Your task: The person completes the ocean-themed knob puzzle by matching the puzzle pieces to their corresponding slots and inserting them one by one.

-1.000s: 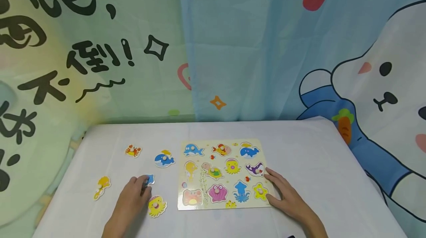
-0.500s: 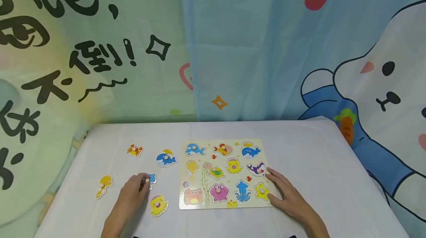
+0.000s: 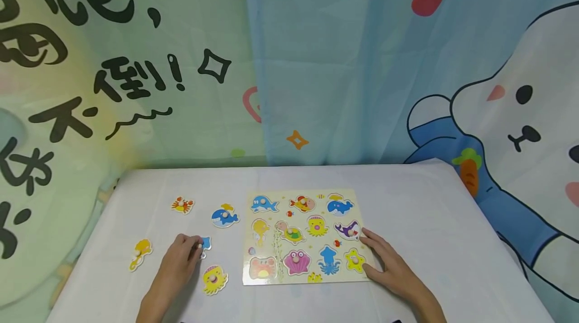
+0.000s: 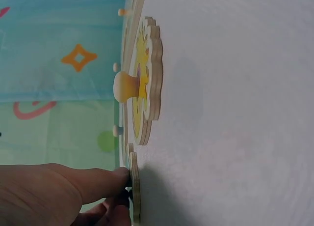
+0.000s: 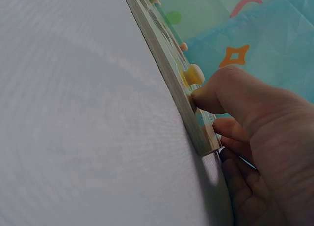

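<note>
Over the white table my left hand (image 3: 174,262) pinches a blue wooden puzzle piece (image 3: 207,243) between thumb and fingers; the hand covers much of it. The left wrist view shows the piece edge-on, low over the cloth. A yellow octopus piece (image 3: 214,280) with a knob lies just in front of it. My right hand (image 3: 393,268) rests at the right side of the sea-animal puzzle board (image 3: 313,245), thumb near the yellow star piece (image 3: 355,259), fingers at the board's edge. The right wrist view shows the thumb on the board's top and the other fingers beside its edge.
Loose on the table's left side lie a crab piece (image 3: 183,205), a blue whale piece (image 3: 224,216) and a yellow seahorse piece (image 3: 140,254). A printed curtain (image 3: 325,62) hangs behind the table.
My left hand has shifted very slightly at the blue puzzle piece, still with its fingers on it. The right hand stays at the board, and the loose pieces keep their places.
</note>
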Motion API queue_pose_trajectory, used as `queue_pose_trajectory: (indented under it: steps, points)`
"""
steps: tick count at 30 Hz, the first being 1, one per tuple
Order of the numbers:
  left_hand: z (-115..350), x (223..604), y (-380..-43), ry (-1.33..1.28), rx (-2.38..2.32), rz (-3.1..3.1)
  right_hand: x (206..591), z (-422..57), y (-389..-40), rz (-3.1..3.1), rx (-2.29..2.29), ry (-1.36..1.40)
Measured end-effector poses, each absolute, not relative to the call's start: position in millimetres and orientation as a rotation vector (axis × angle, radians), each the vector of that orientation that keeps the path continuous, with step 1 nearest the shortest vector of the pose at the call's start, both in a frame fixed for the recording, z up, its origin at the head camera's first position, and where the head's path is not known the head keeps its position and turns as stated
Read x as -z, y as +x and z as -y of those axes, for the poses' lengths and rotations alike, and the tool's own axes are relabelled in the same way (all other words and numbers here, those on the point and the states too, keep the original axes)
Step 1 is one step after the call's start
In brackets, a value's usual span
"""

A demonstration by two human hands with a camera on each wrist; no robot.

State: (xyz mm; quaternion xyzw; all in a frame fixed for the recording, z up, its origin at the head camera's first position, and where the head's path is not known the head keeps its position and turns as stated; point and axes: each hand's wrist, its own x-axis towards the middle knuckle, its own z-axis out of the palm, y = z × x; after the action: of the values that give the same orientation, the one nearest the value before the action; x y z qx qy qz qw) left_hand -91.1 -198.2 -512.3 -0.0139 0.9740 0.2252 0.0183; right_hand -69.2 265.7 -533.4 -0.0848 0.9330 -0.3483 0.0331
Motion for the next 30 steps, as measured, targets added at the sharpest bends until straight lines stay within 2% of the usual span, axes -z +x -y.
queue_pose_trajectory:
  steps: [8,19,30]
  points:
    - [194,500,-87,-0.028,-0.689,-3.019,533,-267,-69,-2.871,1.067,-0.259]
    - [159,478,-78,0.104,-0.695,-3.007,536,-268,-70,-2.875,1.074,-0.278]
    - [108,486,-80,0.594,-0.765,-3.012,535,-267,-68,-2.866,1.084,-0.261]
